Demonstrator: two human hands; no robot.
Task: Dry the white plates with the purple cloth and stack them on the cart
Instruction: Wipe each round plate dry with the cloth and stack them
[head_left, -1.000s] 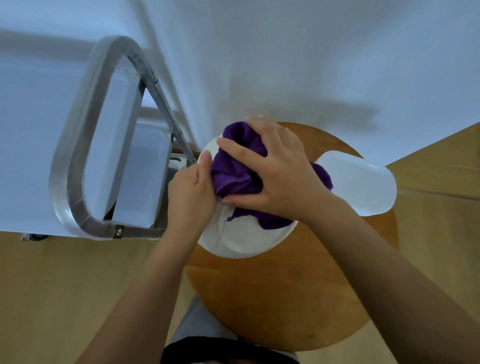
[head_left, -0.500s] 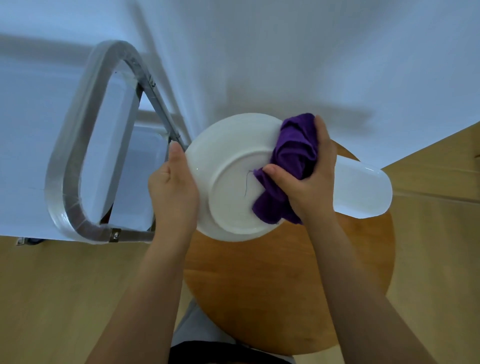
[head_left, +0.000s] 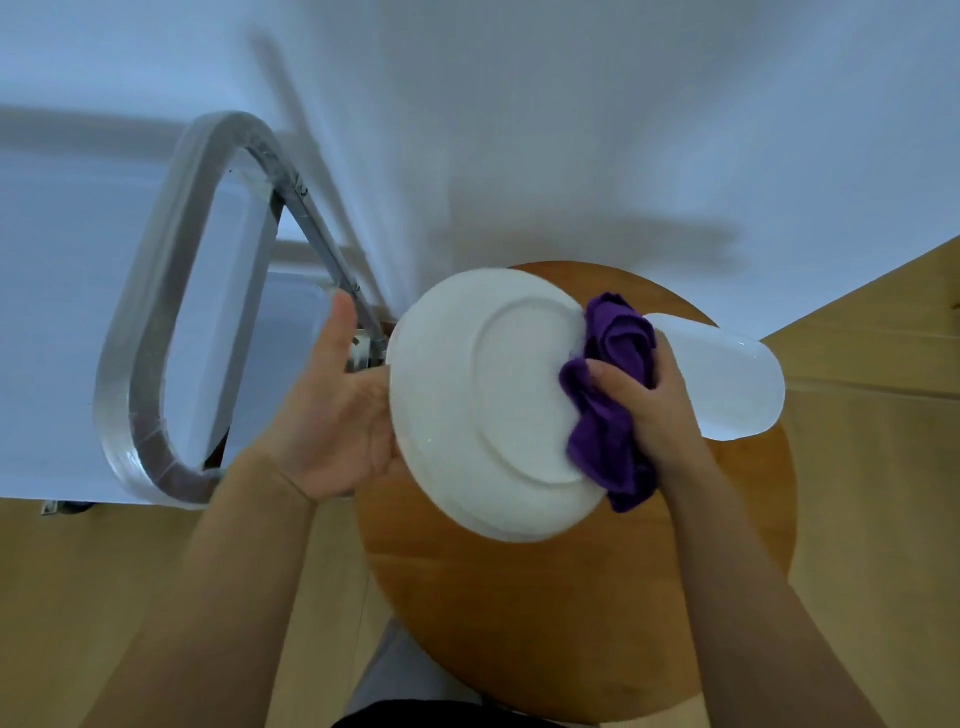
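Note:
A round white plate (head_left: 483, 400) is held tilted above the wooden table, its underside with the foot ring facing me. My left hand (head_left: 337, 410) grips its left rim, fingers hidden behind it and thumb pointing up. The bunched purple cloth (head_left: 613, 405) is pressed against the plate's right rim by my right hand (head_left: 649, 400), which is closed around it. Another white plate (head_left: 727, 384) lies on the table at the right, partly hidden by the cloth and hand. The cart (head_left: 156, 364), with a rounded metal handle, stands at the left.
The round wooden table (head_left: 519, 623) sits below the plate. A white wall fills the upper view. The cart's white tray (head_left: 291, 322) shows inside the handle loop. Wooden floor lies left and right.
The plate has been flipped from face-up on the table to underside toward me and lifted. The cloth and my right hand moved from its middle to its right rim.

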